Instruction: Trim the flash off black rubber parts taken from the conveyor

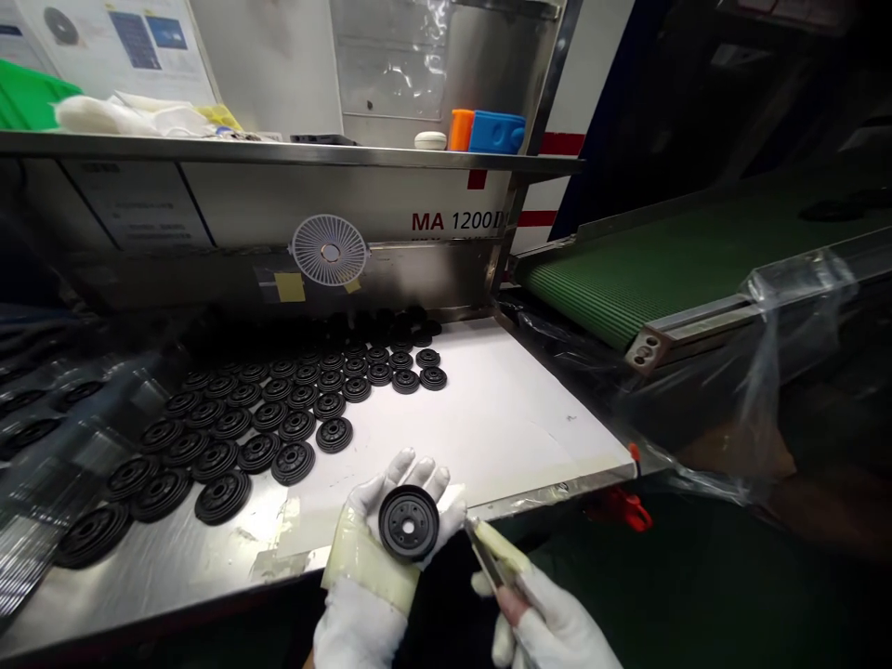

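Note:
My left hand (355, 557), in a white glove with pale yellow tape round the wrist, holds a round black plastic wheel (409, 523) in its palm. The wheel has a raised rim, a centre hole and smaller holes around it, and its face is turned up towards me. My right hand (550, 609), also gloved, grips a slim metal hand tool (488, 565) whose exact kind I cannot make out. The tool's tip is just right of my left fingers, apart from the wheel. One bare fingertip shows on the tool.
Rows of similar black wheels (259, 452) lie on the white-covered table (488, 427). Clear plastic trays (90, 446) stand at the left. A green conveyor belt (648, 269) runs at the right. Above the table is a metal shelf (334, 156), with a small white fan (329, 249) below it.

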`<act>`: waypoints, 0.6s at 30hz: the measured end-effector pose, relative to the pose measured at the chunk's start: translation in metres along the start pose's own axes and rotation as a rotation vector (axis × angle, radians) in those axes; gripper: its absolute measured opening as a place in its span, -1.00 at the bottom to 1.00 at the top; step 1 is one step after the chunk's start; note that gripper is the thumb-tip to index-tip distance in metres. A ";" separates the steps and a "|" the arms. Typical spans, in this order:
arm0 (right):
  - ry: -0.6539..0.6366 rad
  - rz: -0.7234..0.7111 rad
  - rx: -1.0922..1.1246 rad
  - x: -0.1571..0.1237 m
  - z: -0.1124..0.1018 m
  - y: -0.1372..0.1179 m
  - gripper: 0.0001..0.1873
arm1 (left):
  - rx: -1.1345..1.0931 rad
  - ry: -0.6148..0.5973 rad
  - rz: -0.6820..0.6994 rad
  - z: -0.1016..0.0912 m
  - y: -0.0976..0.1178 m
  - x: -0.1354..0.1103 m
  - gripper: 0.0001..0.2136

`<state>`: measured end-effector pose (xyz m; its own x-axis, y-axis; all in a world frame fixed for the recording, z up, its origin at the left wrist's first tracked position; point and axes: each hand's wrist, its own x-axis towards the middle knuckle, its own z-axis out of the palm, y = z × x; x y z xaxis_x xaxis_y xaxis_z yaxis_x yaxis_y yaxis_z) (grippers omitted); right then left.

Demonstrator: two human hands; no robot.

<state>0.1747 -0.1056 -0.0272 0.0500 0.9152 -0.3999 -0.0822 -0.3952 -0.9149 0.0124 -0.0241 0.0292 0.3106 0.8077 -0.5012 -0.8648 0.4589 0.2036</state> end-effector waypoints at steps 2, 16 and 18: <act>0.053 -0.077 0.112 0.005 -0.001 -0.012 -0.52 | 0.010 -0.025 0.030 -0.004 0.003 -0.006 -0.62; 0.060 -0.266 0.231 -0.002 0.013 -0.046 -0.62 | -0.160 0.022 -0.007 -0.012 0.011 0.013 -0.92; -0.021 -0.229 0.368 0.002 0.043 -0.032 -0.57 | -0.197 -0.003 0.065 -0.009 0.005 0.015 -0.89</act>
<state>0.1347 -0.0875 0.0033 0.0882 0.9790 -0.1837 -0.4207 -0.1305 -0.8977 0.0091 -0.0132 0.0157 0.2526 0.8343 -0.4900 -0.9433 0.3250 0.0670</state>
